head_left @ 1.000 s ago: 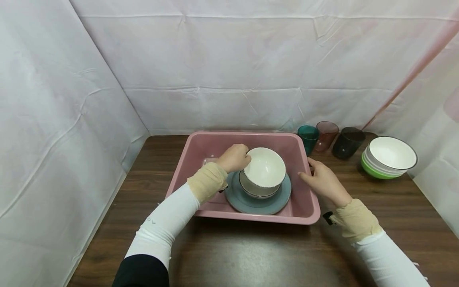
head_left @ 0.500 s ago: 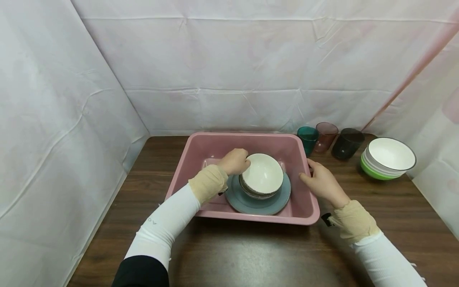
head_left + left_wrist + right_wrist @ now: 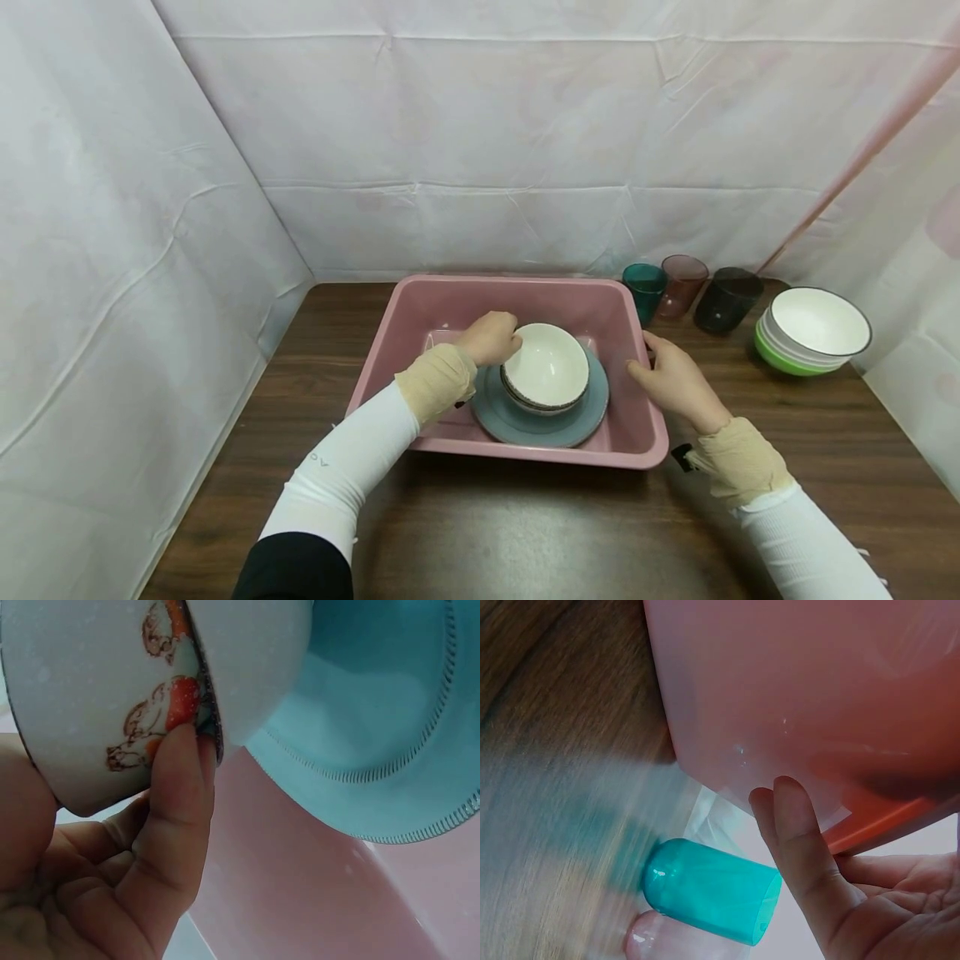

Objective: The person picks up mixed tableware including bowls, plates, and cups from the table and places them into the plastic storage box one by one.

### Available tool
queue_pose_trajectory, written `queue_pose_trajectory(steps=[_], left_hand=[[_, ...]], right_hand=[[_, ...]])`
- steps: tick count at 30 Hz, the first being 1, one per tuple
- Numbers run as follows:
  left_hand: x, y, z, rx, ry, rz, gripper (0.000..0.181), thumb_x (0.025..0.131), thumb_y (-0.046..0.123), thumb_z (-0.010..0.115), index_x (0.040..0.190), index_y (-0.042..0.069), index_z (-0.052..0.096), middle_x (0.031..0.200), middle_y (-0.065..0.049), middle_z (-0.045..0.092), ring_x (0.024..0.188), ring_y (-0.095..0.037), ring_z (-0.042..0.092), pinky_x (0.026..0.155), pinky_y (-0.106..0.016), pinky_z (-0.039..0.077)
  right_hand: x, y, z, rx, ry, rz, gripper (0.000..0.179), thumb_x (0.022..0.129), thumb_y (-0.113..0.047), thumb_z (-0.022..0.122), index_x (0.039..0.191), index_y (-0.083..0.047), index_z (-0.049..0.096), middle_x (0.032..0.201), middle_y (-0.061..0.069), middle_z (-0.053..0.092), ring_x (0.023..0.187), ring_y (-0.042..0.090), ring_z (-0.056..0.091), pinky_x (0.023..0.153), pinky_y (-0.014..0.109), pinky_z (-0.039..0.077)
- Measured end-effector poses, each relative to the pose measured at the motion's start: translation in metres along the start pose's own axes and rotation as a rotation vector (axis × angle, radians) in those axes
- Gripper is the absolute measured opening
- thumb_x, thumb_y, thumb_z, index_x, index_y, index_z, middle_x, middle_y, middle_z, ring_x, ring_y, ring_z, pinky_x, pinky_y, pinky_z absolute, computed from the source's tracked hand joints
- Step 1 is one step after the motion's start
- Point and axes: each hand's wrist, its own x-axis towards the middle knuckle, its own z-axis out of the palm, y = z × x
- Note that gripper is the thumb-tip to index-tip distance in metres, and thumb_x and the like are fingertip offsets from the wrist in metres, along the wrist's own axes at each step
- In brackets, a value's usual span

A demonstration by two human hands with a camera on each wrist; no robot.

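In the head view a pink plastic basin (image 3: 517, 285) holds a blue-grey plate (image 3: 581, 427) on its floor. Two white bowls are stacked on that plate; the upper bowl (image 3: 549, 364) sits slightly tilted in the lower bowl (image 3: 553, 411). My left hand (image 3: 489, 337) pinches the upper bowl's left rim. The left wrist view shows thumb and fingers on that bowl (image 3: 67, 690), which has a brown and red picture on its side, with the lower bowl (image 3: 259, 660) against it. My right hand (image 3: 678, 385) grips the basin's right rim, thumb inside, fingers outside.
Behind the right hand stand a teal cup (image 3: 643, 287), a pink cup (image 3: 682, 287) and a dark cup (image 3: 727, 302). A stack of white bowls (image 3: 821, 321) with a green one at the bottom stands farther right. White sheeting (image 3: 465, 167) walls the wooden table (image 3: 555, 533).
My left hand has lowered the upper bowl a little toward me and left, and it has settled into the lower bowl. The right hand stays on the basin's rim.
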Motion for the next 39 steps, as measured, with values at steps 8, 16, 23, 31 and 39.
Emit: queue_pose_trajectory(steps=[8, 16, 23, 31, 39], left_hand=[[0.0, -0.0008, 0.0019, 0.035, 0.017, 0.029, 0.022, 0.1, 0.017, 0.049, 0.086, 0.005, 0.061, 0.076, -0.003, 0.054, 0.069, -0.018, 0.051, 0.065, -0.029, 0.043], [0.0006, -0.0025, 0.0048, 0.063, 0.029, 0.041, 0.02, 0.098, 0.016, 0.051, 0.084, 0.005, 0.06, 0.078, -0.005, 0.057, 0.071, -0.018, 0.051, 0.067, -0.029, 0.043], [-0.0001, -0.0025, 0.0044, 0.062, 0.028, 0.046, 0.02, 0.097, 0.015, 0.052, 0.081, 0.007, 0.057, 0.076, -0.003, 0.054, 0.07, -0.018, 0.05, 0.067, -0.03, 0.043], [0.0011, -0.0032, 0.0061, 0.068, 0.026, 0.049, 0.018, 0.097, 0.015, 0.051, 0.091, 0.003, 0.063, 0.088, -0.009, 0.064, 0.078, -0.02, 0.053, 0.077, -0.034, 0.048], [0.0007, -0.0026, 0.0081, 0.053, 0.015, 0.023, 0.019, 0.098, 0.017, 0.05, 0.099, 0.003, 0.063, 0.093, -0.009, 0.066, 0.082, -0.021, 0.055, 0.081, -0.034, 0.049]], right_hand=[[0.0002, 0.0012, 0.0016, -0.012, 0.015, -0.012, 0.057, 0.094, -0.014, 0.054, 0.145, 0.007, 0.037, 0.12, 0.031, 0.061, 0.074, 0.019, 0.069, 0.066, 0.035, 0.057], [0.0007, 0.0032, 0.0033, -0.015, 0.026, -0.01, 0.058, 0.094, -0.014, 0.054, 0.145, 0.007, 0.037, 0.123, 0.031, 0.06, 0.077, 0.02, 0.069, 0.068, 0.037, 0.057], [0.0007, 0.0029, 0.0036, -0.008, 0.03, -0.015, 0.057, 0.094, -0.013, 0.053, 0.145, 0.007, 0.037, 0.117, 0.031, 0.063, 0.071, 0.02, 0.069, 0.064, 0.033, 0.056], [-0.0001, 0.0023, 0.0036, 0.001, 0.028, -0.009, 0.056, 0.095, -0.013, 0.053, 0.145, 0.006, 0.038, 0.114, 0.03, 0.064, 0.073, 0.02, 0.069, 0.065, 0.034, 0.057], [-0.0006, 0.0022, 0.0038, 0.003, 0.028, -0.002, 0.056, 0.095, -0.014, 0.052, 0.145, 0.006, 0.037, 0.112, 0.03, 0.065, 0.071, 0.018, 0.068, 0.066, 0.034, 0.056]])
